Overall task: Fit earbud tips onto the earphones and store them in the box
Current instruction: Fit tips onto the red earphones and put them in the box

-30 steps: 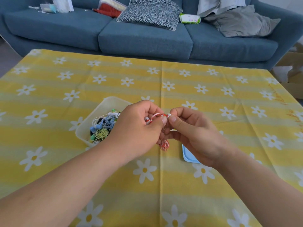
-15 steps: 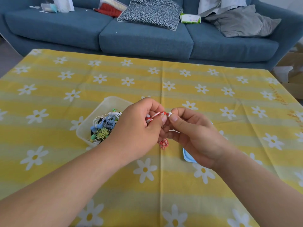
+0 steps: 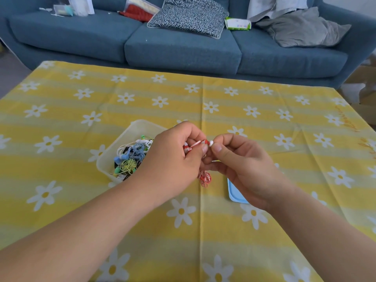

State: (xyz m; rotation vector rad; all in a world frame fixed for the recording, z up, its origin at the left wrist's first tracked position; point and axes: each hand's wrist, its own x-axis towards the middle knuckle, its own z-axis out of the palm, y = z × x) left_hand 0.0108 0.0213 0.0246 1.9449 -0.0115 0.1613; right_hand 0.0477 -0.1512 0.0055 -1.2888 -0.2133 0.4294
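Note:
My left hand (image 3: 173,159) pinches a red-and-white earphone (image 3: 189,147) above the table, and its coiled red cable (image 3: 204,178) dangles below my fingers. My right hand (image 3: 242,165) meets it from the right, thumb and forefinger pressed on a small white earbud tip (image 3: 210,142) at the earphone's end. A translucent plastic box (image 3: 122,147) sits on the table left of my hands, holding several bundled earphones (image 3: 132,157) in blue, green, yellow and white. My left hand hides part of the box.
A light blue lid (image 3: 234,192) lies flat on the table, partly under my right hand. The yellow daisy tablecloth (image 3: 264,119) covers the table. Behind it stands a blue sofa (image 3: 183,47) with cushions and packets.
Both hands stay joined over the same spot. The fingers have shifted slightly on the earphone and tip, and the red coil hangs a little differently.

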